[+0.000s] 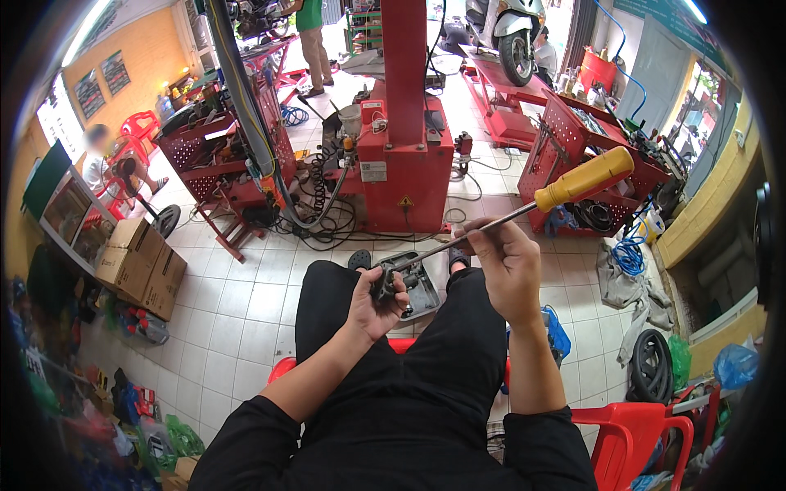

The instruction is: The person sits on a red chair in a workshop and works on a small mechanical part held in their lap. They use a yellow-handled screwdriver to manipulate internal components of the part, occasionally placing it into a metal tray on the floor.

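Observation:
In my left hand (375,308) is a small dark metal part (383,286), held over my lap. My right hand (501,262) grips the shaft of a long screwdriver, whose yellow handle (583,177) points up to the right and whose far end meets the part; the exact contact is too small to make out. Beneath, between my feet, a grey tray (422,288) sits on the tiled floor, partly hidden by my hands.
A red machine (404,193) stands ahead, cables around it, between red tool carts (540,172). Cardboard boxes (131,270) are at left. A red chair (610,434) and black tire (650,368) are at right. A seated person (106,184) and standing person (313,45) are farther off.

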A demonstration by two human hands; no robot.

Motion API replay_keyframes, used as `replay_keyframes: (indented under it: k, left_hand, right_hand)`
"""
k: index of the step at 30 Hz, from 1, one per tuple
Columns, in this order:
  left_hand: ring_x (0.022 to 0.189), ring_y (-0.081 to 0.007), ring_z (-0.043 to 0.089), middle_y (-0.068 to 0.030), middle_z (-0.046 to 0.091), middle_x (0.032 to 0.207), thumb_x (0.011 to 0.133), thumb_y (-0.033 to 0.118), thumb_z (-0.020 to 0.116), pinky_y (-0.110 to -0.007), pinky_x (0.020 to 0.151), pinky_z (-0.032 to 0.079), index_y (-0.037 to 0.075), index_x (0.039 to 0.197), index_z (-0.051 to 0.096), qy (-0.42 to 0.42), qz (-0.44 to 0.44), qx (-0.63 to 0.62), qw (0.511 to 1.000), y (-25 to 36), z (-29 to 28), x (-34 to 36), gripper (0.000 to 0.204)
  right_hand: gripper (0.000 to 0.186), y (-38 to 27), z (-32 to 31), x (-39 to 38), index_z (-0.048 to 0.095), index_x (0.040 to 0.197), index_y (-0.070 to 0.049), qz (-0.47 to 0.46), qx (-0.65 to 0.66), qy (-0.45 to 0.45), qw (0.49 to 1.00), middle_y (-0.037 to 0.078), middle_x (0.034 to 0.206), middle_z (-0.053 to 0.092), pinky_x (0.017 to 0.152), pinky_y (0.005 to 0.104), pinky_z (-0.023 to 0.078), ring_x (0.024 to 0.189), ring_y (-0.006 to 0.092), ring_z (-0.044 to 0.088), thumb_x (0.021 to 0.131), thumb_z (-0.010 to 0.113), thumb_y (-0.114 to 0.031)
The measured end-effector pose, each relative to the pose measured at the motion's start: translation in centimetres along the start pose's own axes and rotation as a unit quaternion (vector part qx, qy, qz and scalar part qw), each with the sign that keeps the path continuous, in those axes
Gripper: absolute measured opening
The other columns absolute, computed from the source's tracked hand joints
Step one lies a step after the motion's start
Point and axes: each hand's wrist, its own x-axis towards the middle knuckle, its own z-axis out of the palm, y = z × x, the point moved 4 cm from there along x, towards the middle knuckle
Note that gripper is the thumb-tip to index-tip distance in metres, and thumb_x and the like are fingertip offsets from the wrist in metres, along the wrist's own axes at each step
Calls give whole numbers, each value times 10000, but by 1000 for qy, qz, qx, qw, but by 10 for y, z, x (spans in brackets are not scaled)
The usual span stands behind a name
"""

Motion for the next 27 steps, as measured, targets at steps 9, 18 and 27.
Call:
replay_keyframes:
  k: [9,18,27]
  left_hand:
    - [741,-185,621,-78,630,833,815,197,647,-321,598,500,81,876,570,-30,17,7,999,3,4,-2,152]
    - [768,-151,600,-36,571,876,805,203,654,-283,626,448,47,887,553,-38,34,30,998,10,18,-5,203]
    - [752,-135,574,-21,563,810,822,196,633,-284,620,446,82,821,597,-68,58,49,995,15,26,-7,120]
  right_hand:
    - [142,2,-4,-3,594,855,45,31,-5,66,997,77,716,646,624,231,508,721,128,664,896,601,-91]
    - [122,-17,-16,-4,547,939,24,2,95,53,994,72,817,635,649,223,497,727,131,652,939,528,-96]
    - [108,-15,-8,-7,566,931,3,3,43,1,999,52,781,645,580,185,439,726,96,637,934,538,-102]
